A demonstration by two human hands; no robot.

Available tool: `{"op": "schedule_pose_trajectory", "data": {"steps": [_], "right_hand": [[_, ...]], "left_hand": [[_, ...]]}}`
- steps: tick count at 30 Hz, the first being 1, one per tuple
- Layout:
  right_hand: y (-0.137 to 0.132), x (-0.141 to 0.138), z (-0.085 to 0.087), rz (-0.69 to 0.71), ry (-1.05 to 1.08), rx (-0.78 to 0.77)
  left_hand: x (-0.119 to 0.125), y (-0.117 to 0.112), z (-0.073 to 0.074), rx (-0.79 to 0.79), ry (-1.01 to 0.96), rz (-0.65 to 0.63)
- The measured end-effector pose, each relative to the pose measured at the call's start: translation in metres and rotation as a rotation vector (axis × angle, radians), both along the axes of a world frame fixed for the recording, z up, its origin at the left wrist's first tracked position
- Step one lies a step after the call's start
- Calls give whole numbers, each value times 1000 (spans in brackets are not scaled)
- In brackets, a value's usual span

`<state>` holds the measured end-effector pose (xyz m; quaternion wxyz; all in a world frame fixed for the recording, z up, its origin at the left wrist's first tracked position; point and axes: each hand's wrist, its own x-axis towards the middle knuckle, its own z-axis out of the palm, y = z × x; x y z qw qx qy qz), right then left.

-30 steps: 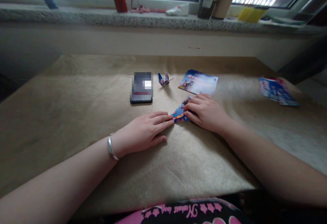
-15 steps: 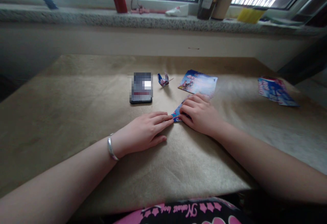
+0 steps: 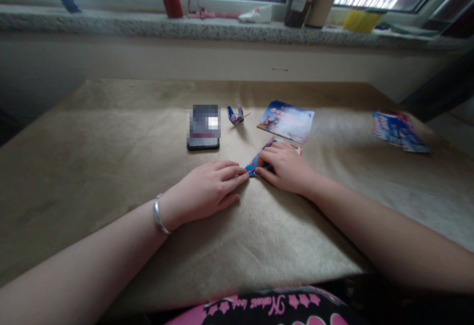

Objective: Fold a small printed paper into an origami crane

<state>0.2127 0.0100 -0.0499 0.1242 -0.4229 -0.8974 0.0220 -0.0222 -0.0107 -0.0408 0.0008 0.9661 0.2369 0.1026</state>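
Observation:
A folded piece of printed blue paper (image 3: pixel 256 162) lies on the tan table cover (image 3: pixel 111 157), mostly under my right hand. My left hand (image 3: pixel 207 191) lies flat with fingers stretched out, its fingertips touching the paper's near left corner; a silver bangle circles that wrist. My right hand (image 3: pixel 285 167) presses down on the paper with fingers bent and close together. A flat sheet of the same printed paper (image 3: pixel 287 120) lies just beyond my right hand. A small finished paper crane (image 3: pixel 236 115) stands to its left.
A dark phone (image 3: pixel 203 127) lies left of the crane. More printed sheets (image 3: pixel 400 130) sit at the far right of the table. The window sill (image 3: pixel 222 28) behind holds a red container, a dark bottle, a yellow item and other bits.
My right hand has slid left along the folded paper toward my left fingertips, uncovering the paper's far right end. My left hand has stayed in place.

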Motion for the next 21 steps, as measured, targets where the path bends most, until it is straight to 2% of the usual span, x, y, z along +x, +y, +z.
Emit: {"op": "schedule_pose_trajectory", "data": {"steps": [7,21], "right_hand": [[-2,-4,-1,-78,19,21],[-1,-6,-3,-97,33,1]], "left_hand": [[1,-2,1,23,31,33],[2,-2,1,9,36,38]]}}
